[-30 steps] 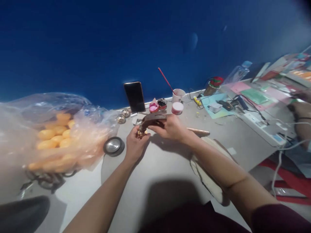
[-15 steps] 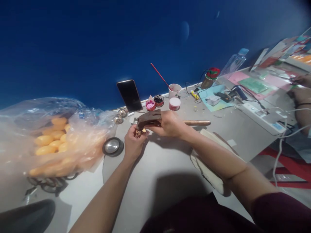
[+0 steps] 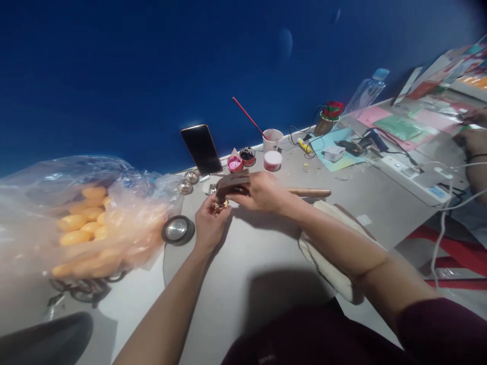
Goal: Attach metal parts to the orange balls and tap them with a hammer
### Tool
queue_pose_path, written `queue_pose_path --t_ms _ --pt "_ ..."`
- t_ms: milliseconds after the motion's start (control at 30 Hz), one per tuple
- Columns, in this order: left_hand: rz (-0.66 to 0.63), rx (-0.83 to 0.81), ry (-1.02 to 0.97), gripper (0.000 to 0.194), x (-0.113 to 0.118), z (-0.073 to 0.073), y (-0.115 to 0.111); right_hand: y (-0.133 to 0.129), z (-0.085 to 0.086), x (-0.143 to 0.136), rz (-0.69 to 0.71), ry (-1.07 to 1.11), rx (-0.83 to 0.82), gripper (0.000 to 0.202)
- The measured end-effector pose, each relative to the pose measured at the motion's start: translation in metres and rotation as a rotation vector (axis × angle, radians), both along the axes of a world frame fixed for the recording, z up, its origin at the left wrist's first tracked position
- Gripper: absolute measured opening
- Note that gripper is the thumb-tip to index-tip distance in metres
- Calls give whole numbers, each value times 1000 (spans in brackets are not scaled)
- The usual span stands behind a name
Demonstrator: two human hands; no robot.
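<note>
My right hand (image 3: 264,192) is closed on a hammer (image 3: 233,183), gripping it near its dark metal head, with the wooden handle sticking out to the right. Just below the head, my left hand (image 3: 210,220) pinches a small shiny gold piece (image 3: 219,204) between thumb and fingers. Whether the hammer touches the piece I cannot tell. Left of my left hand sits a round dark dish with a silver centre (image 3: 177,229). Two shiny metallic balls (image 3: 185,187) lie beyond it.
A phone (image 3: 201,149) leans on the blue wall. Small paint pots (image 3: 273,160) and a cup (image 3: 273,139) stand behind my hands. At left bulges a plastic bag with yellow objects (image 3: 72,222); at right are a folded cloth (image 3: 323,253), a power strip (image 3: 413,178) and another person's hand (image 3: 475,137).
The view has shifted slightly. My two hands keep nearly the same pose, with the hammer and the gold piece still held.
</note>
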State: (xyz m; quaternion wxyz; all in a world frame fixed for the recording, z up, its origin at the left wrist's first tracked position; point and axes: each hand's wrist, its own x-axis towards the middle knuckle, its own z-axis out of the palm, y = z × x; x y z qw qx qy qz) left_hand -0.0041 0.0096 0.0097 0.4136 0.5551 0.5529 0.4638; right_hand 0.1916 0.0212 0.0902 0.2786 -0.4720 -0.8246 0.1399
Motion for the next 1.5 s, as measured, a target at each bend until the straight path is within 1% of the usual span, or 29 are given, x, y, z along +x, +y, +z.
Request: queue_pose_path --t_ms 67,133,200,267,367,500,567,700,833,900,1000,1100,1167,1200,1333,1500 --pt "-15 -6 3 27 1 0 0 -1 1 0 -2 -24 -19 33" --pt "-20 -20 -16 30 1 0 0 -2 3 0 -21 -10 -4 34" --pt "-16 -35 -42 34 2 -1 0 -3 5 0 -47 10 11 36" --pt "-11 -40 -51 35 2 -1 0 -3 6 0 -52 -9 -9 35" --pt "-11 -21 -16 33 1 -1 0 -3 7 0 -32 -64 -49 32" --pt "4 4 26 31 1 -2 -1 -4 7 1 -56 6 22 36" --pt "2 11 21 30 1 -2 -2 -3 7 1 -56 9 19 36" --pt "-12 8 1 27 3 0 -3 -2 4 1 -38 -63 -41 34" --pt "-10 -12 -23 34 5 1 -3 -1 2 1 -46 10 21 36" --pt "-18 -13 -40 35 5 1 -3 -1 2 1 -33 0 7 35" --pt "-32 -2 -38 30 5 1 -4 -2 4 1 -25 -49 -37 33" --pt "-22 -3 -46 31 5 1 -4 -3 7 2 -59 -18 20 34" --pt "-15 -9 -88 36 4 1 -4 -3 9 2 -70 2 52 33" --pt "-17 -15 -124 38 3 0 -3 -3 9 2 -71 -12 41 32" --pt "-37 -62 -298 46 2 -1 0 -1 7 1 -51 -122 -67 32" --pt "-34 -90 -333 48 6 -3 -1 -1 0 1 -60 12 49 33"
